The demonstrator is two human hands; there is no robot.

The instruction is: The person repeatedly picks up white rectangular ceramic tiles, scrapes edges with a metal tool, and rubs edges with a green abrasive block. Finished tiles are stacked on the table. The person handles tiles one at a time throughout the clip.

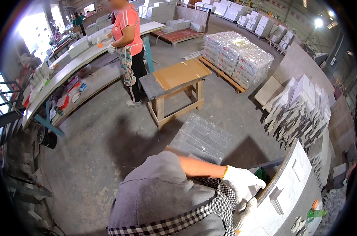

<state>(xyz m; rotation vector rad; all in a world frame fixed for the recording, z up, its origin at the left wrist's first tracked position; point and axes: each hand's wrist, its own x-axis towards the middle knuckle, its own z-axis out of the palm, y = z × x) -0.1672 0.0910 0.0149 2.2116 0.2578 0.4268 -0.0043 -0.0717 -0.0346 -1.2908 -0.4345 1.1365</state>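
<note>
My left hand (241, 181), in a white knit glove with a yellow cuff edge, reaches to the near edge of a white work table (290, 192). Its fingers curl over a small pale flat piece (248, 193), seen only in part. Just below, my right hand (244, 215), gloved in white too, is closed against the same piece. On the table beside my hands lie a short stack of pale, thin rectangular pieces (277, 200) and a single flat rectangular piece (297, 170). Something green (261, 174) shows behind my left hand, below the table edge.
A green bottle (317, 213) lies at the lower right. Plastic-wrapped boxes (202, 137) stand on the floor behind me. Beyond are a cardboard-topped wooden bench (182, 74), a wrapped pallet (237, 59), stacked stone strips (300, 106) and a person (127, 35) at a long table.
</note>
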